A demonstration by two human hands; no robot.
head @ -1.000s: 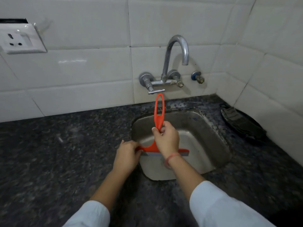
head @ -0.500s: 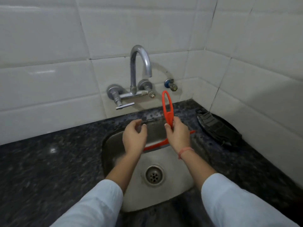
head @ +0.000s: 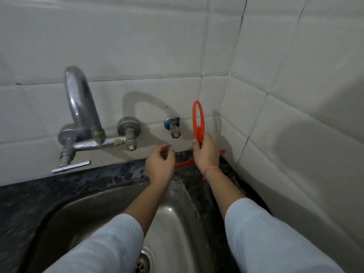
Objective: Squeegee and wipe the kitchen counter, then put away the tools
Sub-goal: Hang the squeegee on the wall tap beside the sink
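At the back right corner of the surface (head: 78, 180), behind the sink (head: 98, 203), I have the right hand (head: 206, 152) clamped on the lower handle of the orange squeegee (head: 198, 119). Its loop stands upright. Its blade runs low across the narrow strip between sink rim and tiles. I cannot tell whether the blade touches the stone. The left hand (head: 160, 166) hangs just beside the blade's left end, fingers loosely curled, holding nothing.

Fault conditions, as I judge them:
1. Blade jam. The right end of the blade sits close to the side wall (head: 295, 134). A stroke toward that wall would likely stop it short.
2. Handle snag. The loop stands just beside the small valve (head: 173, 127). Tilting the handle left could catch it there.
3. Blade twist. The grip looks to be mostly thumb and fingertips. Uneven pressure on the strip could rotate the tool.
4. Left hand obstruction. It lies in the path of a leftward stroke toward the tap (head: 78, 99).

Container check: the sink shows only its drain (head: 142, 263) at the bottom. The sleeves (head: 275, 233) hide part of the basin.
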